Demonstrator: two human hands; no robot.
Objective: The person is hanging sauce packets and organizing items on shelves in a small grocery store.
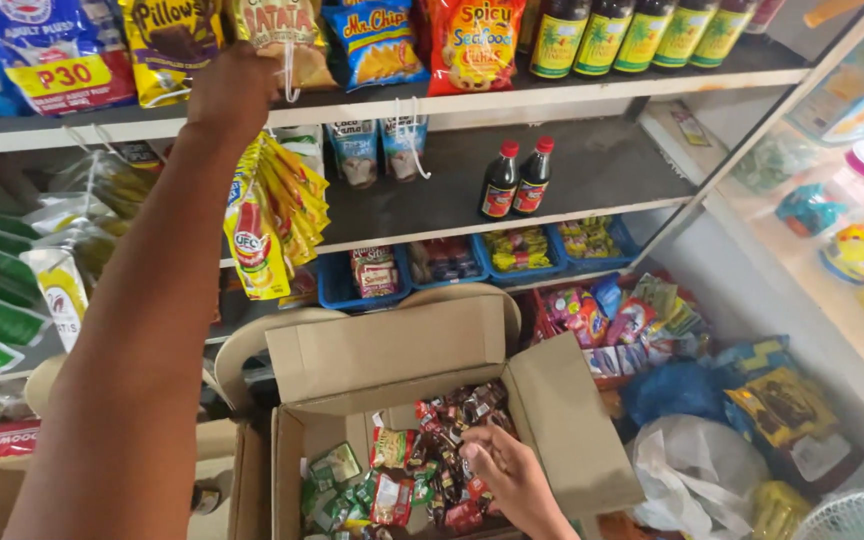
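Sachets [430, 455] under right grip [508, 475] (in box [572, 430])

Matt cardboard box [392, 355], glossy foil sachets [432, 470]

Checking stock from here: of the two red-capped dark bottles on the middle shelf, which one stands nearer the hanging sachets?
The left bottle of the pair; the other bottle touches its right side, farther from the hanging sachets.

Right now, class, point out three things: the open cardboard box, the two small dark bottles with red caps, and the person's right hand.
cardboard box [572, 420], head view, on its bare right flap.
dark bottles [500, 185], head view, on the left bottle's body.
right hand [507, 475], head view, on the back of the hand, over the sachets in the box.
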